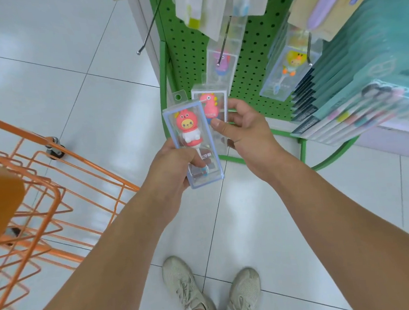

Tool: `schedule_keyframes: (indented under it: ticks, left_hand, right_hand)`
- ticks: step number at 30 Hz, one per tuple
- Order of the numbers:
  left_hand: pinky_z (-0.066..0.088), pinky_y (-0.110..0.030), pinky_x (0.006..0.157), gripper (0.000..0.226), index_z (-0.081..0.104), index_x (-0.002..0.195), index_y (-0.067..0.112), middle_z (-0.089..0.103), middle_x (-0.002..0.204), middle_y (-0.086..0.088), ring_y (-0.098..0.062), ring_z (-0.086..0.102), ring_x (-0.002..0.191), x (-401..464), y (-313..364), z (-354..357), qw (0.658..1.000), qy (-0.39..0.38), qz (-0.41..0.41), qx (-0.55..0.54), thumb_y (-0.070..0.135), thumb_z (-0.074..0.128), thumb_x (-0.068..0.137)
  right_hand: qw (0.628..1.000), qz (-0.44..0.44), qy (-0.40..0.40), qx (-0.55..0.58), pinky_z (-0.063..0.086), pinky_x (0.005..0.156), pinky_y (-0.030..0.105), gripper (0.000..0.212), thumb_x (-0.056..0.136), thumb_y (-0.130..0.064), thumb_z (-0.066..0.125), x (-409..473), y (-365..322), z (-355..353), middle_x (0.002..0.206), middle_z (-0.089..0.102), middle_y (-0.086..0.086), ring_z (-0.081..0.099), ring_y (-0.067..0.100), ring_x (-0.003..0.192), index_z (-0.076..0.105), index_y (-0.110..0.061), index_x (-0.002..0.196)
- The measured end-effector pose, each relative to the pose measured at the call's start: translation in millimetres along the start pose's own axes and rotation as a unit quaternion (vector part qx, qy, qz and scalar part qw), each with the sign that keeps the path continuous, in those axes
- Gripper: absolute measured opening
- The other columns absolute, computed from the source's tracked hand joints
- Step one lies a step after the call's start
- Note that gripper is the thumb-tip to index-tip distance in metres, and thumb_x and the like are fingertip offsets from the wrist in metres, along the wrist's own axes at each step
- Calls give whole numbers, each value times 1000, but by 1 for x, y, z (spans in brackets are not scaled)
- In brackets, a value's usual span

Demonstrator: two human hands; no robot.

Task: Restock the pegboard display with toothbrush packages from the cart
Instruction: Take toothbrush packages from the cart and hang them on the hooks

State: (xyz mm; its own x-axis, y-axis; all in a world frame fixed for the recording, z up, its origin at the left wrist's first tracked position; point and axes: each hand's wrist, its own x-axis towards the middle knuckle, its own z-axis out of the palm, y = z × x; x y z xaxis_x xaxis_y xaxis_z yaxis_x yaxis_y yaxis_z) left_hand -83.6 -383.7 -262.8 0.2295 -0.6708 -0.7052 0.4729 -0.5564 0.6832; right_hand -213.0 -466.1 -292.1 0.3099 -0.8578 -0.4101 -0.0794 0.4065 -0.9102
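My left hand (172, 167) grips the lower end of a clear toothbrush package (191, 141) with a pink and yellow cartoon figure inside. Its hang tab points up. My right hand (248, 131) pinches a second clear package (210, 105) holding a pink dinosaur figure, thumb on its front, just behind and right of the first. Both packages are in front of the green pegboard (253, 76). A purple-figure package (222, 64) and a yellow duck package (290, 70) hang on hooks above. The orange wire cart (48, 193) stands at the left.
A bare metal hook (150, 26) sticks out at the pegboard's upper left. Teal boxed packs (355, 87) crowd the right side of the display. The green base rail (301, 146) curves along the floor. My two shoes (211, 297) stand on white tiles below.
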Motion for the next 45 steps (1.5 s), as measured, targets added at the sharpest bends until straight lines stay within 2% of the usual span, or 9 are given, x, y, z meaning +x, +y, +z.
schedule_keyframes:
  ticks: [12,18,24,26,29,31,34,39,45]
  left_hand:
    - [58,-35,79,44,63,109,17,72,102,-6,-26,71,90,-3,6,-4,1000,12,-7,16,-11,50,77]
    - [58,-38,82,44,64,110,16,73,103,-7,-28,73,95,-4,6,-4,999,18,-17,25,-11,51,77]
    - [59,-41,89,35,65,104,17,73,103,-9,-28,73,93,-4,6,-5,999,11,-12,45,-7,52,81]
    - [58,-42,91,31,65,106,14,74,103,-10,-30,71,96,-5,7,-3,998,3,-6,57,-3,53,84]
    - [56,-37,87,23,64,99,11,69,90,-4,-26,65,89,-5,10,7,996,-18,10,84,-3,52,86]
    - [55,-37,89,23,65,99,11,69,93,-6,-27,64,90,-5,10,17,994,-29,17,103,-1,55,82]
    - [51,-44,103,41,68,109,7,74,107,-12,-31,68,102,-4,9,37,988,-61,29,139,9,61,69]
    - [47,-53,106,43,69,119,26,72,119,-10,-33,64,116,0,6,80,966,-126,64,218,22,60,77]
    - [48,-53,104,46,65,120,40,71,116,1,-22,65,114,9,1,109,957,-116,93,250,29,59,76]
  right_hand:
    - [999,-11,22,33,49,61,15,33,93,-3,68,11,-7,5,114,74,10,65,11,82,61,-17,122]
    - [999,6,25,38,45,77,39,28,94,-11,70,10,-4,-3,116,73,8,65,15,92,64,-25,117]
    - [992,37,117,-6,47,72,20,29,90,-25,76,36,-26,1,93,67,-5,63,8,84,64,-15,115]
    - [987,72,143,-29,45,77,16,44,88,-33,78,42,-29,0,104,65,-4,62,13,98,61,-10,121]
    - [977,145,152,-33,45,100,29,56,87,-37,78,25,-23,-7,135,61,5,57,24,121,58,-8,131]
    - [978,158,136,32,53,100,39,33,94,-37,70,-4,-21,-18,128,67,6,64,23,114,65,-15,119]
    - [986,105,74,102,55,96,42,39,99,-49,55,-53,-26,-43,118,74,-1,70,19,112,68,-19,120]
    - [994,18,101,45,57,93,51,32,97,-13,66,-75,-25,-78,123,68,15,68,30,112,60,-11,128]
    - [990,4,135,32,58,93,50,31,98,-11,65,-60,-27,-95,121,64,9,68,20,102,62,-15,128]
